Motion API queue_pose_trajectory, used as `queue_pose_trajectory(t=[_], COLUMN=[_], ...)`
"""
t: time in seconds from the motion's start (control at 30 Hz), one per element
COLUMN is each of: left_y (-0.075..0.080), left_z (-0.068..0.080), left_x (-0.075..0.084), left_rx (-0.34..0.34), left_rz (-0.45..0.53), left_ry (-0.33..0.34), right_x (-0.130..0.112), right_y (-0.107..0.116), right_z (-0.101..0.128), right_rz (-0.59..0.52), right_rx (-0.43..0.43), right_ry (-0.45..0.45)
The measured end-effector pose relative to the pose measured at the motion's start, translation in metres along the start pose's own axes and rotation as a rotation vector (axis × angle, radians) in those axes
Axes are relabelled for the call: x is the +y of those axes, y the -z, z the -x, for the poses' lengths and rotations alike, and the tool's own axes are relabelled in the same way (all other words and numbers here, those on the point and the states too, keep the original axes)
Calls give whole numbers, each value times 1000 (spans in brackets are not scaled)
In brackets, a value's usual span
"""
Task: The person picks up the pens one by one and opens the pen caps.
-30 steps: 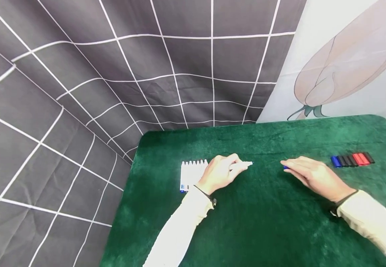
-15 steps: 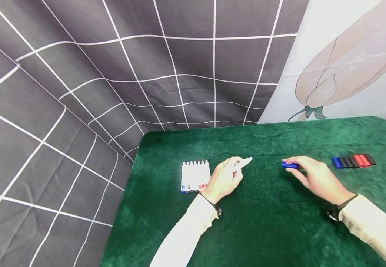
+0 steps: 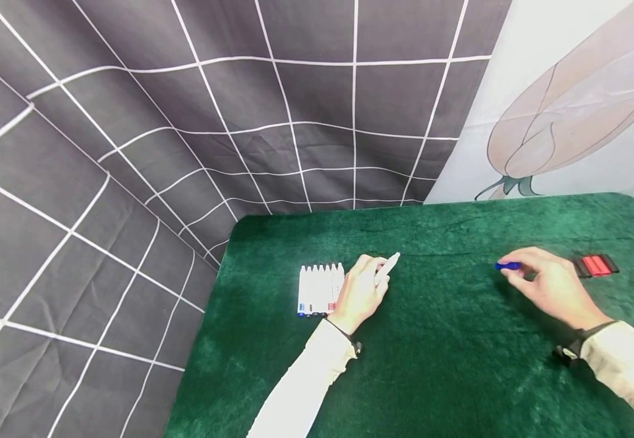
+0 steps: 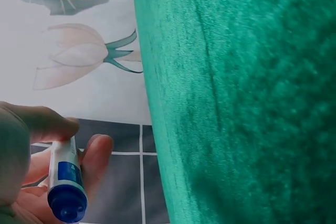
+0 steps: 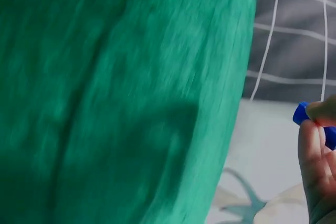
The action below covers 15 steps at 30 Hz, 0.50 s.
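Observation:
My left hand (image 3: pixel 359 295) grips a white marker (image 3: pixel 387 267) whose uncapped tip points up and away to the right. In the left wrist view the blue end of that marker (image 4: pixel 67 203) faces the camera, with a blue label above it. Well apart on the right, my right hand (image 3: pixel 552 286) pinches a blue marker cap (image 3: pixel 507 266) between thumb and fingers. The right wrist view shows both ends of the cap (image 5: pixel 301 114) poking out from the fingers. Left of my left hand lies a row of white markers (image 3: pixel 317 289), tips away from me, partly covered by the hand.
Behind my right hand lies a row of marker caps (image 3: pixel 596 266), red and black ones showing; the hand hides its left end. Green velvety cloth (image 3: pixel 432 365) covers the table. A dark gridded curtain (image 3: pixel 317 91) and a white flower-print sheet (image 3: pixel 476 164) hang behind it.
The marker and the blue cap have come apart. My right hand has moved right with the cap towards the cap row; my left hand has drawn slightly left, its marker turning more upward.

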State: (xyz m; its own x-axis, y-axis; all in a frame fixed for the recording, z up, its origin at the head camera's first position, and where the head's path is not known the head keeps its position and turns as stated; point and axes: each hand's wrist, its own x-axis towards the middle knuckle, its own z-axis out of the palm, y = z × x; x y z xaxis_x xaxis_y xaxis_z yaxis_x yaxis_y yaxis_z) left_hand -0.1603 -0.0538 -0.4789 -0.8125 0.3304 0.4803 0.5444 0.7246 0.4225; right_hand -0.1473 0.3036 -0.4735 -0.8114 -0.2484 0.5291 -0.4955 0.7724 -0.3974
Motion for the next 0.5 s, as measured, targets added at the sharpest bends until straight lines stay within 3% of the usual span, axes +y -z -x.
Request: queue_pose_trajectory(t=[0.17,0.37,0.5], left_y=[-3,-4,-2], left_z=[3,5,6], left_x=[-4,-8,-9], left_rx=[34,75,77], left_rz=[-9,-69,-76], left_ry=[13,79,104], right_x=[18,38,77], right_y=[17,42,49], right_z=[4,5,18], right_rz=[75,100,20], right_rx=[-11,-48,-16], right_ry=[-135,-464,-604])
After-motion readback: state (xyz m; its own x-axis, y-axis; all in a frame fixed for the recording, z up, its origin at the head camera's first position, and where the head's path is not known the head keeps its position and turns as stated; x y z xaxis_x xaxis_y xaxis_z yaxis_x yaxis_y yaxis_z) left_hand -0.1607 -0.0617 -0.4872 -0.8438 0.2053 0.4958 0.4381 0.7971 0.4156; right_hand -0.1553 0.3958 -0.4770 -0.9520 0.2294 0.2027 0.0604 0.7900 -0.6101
